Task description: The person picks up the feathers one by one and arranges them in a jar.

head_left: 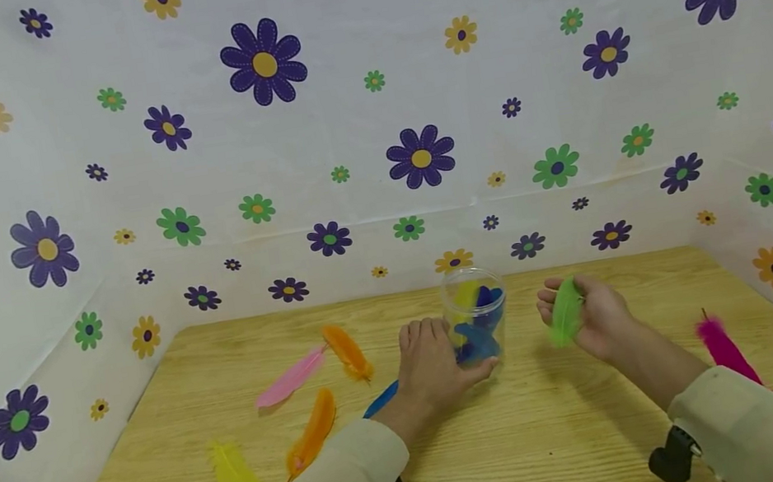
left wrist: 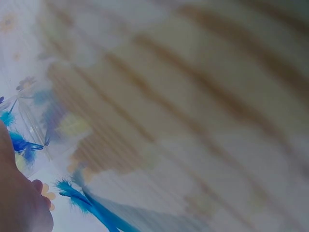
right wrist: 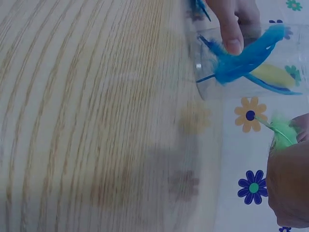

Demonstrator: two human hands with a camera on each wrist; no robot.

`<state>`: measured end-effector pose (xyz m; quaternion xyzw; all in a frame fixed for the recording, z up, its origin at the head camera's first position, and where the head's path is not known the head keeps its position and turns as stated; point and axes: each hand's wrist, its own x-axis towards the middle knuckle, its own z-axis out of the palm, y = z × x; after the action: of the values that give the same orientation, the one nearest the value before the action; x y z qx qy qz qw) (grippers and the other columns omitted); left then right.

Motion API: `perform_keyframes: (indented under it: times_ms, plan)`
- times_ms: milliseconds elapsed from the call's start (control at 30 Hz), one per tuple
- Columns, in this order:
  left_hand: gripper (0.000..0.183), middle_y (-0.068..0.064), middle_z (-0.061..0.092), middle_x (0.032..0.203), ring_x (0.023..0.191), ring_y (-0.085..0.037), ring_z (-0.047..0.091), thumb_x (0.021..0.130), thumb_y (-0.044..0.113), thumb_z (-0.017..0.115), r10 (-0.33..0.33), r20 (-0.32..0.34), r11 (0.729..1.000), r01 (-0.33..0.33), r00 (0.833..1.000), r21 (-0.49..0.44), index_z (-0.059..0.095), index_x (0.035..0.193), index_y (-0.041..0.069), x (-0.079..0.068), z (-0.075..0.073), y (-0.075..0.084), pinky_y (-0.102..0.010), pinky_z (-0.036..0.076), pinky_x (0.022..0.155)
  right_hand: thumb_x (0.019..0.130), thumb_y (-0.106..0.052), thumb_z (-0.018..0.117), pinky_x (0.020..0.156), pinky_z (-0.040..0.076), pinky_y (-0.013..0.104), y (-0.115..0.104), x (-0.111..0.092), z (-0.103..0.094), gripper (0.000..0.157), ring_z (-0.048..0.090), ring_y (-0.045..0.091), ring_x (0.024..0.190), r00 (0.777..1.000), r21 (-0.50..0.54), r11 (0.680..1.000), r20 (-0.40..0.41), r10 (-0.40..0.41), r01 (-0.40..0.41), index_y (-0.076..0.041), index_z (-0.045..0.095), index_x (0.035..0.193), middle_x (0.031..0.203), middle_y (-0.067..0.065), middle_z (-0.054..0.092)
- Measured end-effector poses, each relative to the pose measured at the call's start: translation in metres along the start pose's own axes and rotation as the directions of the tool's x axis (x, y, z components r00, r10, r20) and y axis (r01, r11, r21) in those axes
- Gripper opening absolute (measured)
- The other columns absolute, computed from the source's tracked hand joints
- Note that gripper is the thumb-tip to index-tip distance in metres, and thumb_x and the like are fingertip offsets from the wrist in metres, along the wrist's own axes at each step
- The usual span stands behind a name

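Observation:
My left hand (head_left: 431, 363) grips a clear plastic jar (head_left: 507, 329) near the back of the table, thumb across its front. Inside the jar are blue feathers (right wrist: 251, 58) and a yellow feather (right wrist: 273, 77), seen through the wall in the right wrist view. To the right of the jar, my right hand (head_left: 602, 315) holds a light green feather (head_left: 565, 312) between thumb and fingers, palm turned up. That feather is apart from the jar. A loose blue feather (head_left: 382, 399) lies beside my left wrist, partly hidden by it.
On the wooden table (head_left: 536, 435), a pink feather (head_left: 292, 377), two orange feathers (head_left: 346, 352) and a yellow feather (head_left: 235, 473) lie left. Magenta feathers (head_left: 729, 352) lie right, partly behind my right sleeve. A flower-printed cloth (head_left: 340, 131) encloses the back and sides.

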<state>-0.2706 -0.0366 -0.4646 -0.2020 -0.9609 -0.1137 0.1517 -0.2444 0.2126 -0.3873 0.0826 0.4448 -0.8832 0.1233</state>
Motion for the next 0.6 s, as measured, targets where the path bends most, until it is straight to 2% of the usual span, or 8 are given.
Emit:
perform_keyframes:
  times_ms: [233, 367, 433, 500, 533, 600]
  plan:
    - [0.087, -0.005, 0.053, 0.103, 0.097, -0.022, 0.041, 0.08, 0.082, 0.053, -0.01, 0.021, 1.0, 0.01, 1.0, -0.015, 0.053, 0.118, 0.004, 0.0, -0.002, 0.0, -0.038, 0.031, 0.095, 0.11, -0.033, 0.015, 0.074, 0.047, 0.02, 0.0, 0.001, 0.012, 0.035, 0.049, 0.013, 0.086, 1.0, -0.002, 1.0, 0.024, -0.009, 0.01, -0.007, 0.035, 0.124, 0.102, 0.004, 0.048]
    - [0.087, -0.005, 0.053, 0.104, 0.097, -0.022, 0.041, 0.08, 0.082, 0.054, -0.016, 0.024, 1.0, 0.017, 1.0, -0.019, 0.053, 0.118, 0.004, 0.0, -0.002, 0.0, -0.038, 0.031, 0.095, 0.109, -0.019, 0.021, 0.076, 0.047, 0.02, 0.0, 0.003, 0.018, 0.03, 0.049, 0.013, 0.087, 0.999, -0.022, 1.0, 0.049, -0.014, 0.015, -0.005, 0.031, 0.134, 0.108, 0.006, 0.045]
    - [0.086, -0.004, 0.052, 0.103, 0.097, -0.022, 0.041, 0.079, 0.082, 0.053, -0.017, 0.024, 1.0, 0.018, 1.0, -0.019, 0.053, 0.118, 0.005, 0.0, -0.002, 0.0, -0.038, 0.031, 0.095, 0.105, -0.008, 0.023, 0.081, 0.049, 0.019, 0.0, 0.002, 0.02, 0.041, 0.053, 0.014, 0.094, 0.997, -0.067, 0.998, 0.072, -0.017, 0.022, -0.002, 0.025, 0.146, 0.123, 0.011, 0.045]
    - [0.086, -0.004, 0.052, 0.102, 0.096, -0.021, 0.04, 0.079, 0.083, 0.053, -0.016, 0.023, 1.0, 0.017, 1.0, -0.015, 0.053, 0.117, 0.005, 0.0, -0.002, 0.0, -0.037, 0.031, 0.094, 0.102, 0.0, 0.02, 0.088, 0.049, 0.019, 0.0, 0.001, 0.022, 0.054, 0.054, 0.018, 0.111, 0.993, -0.119, 0.992, 0.118, -0.02, 0.035, 0.002, 0.012, 0.155, 0.143, 0.022, 0.036]
    - [0.086, -0.004, 0.052, 0.102, 0.095, -0.021, 0.04, 0.079, 0.083, 0.052, -0.016, 0.024, 1.0, 0.016, 1.0, -0.013, 0.053, 0.117, 0.006, 0.0, -0.002, 0.0, -0.037, 0.031, 0.094, 0.1, 0.002, 0.019, 0.092, 0.049, 0.019, -0.001, 0.0, 0.023, 0.058, 0.052, 0.023, 0.124, 0.99, -0.143, 0.989, 0.143, -0.021, 0.042, 0.002, 0.006, 0.157, 0.153, 0.025, 0.027]
    - [0.085, -0.003, 0.052, 0.101, 0.094, -0.02, 0.039, 0.079, 0.083, 0.052, -0.015, 0.024, 1.0, 0.015, 1.0, -0.01, 0.052, 0.116, 0.006, 0.0, -0.002, 0.0, -0.037, 0.031, 0.093, 0.099, 0.005, 0.016, 0.1, 0.046, 0.02, -0.004, -0.002, 0.024, 0.062, 0.036, 0.029, 0.145, 0.982, -0.145, 0.988, 0.19, -0.02, 0.048, 0.001, -0.002, 0.158, 0.164, 0.023, 0.008]
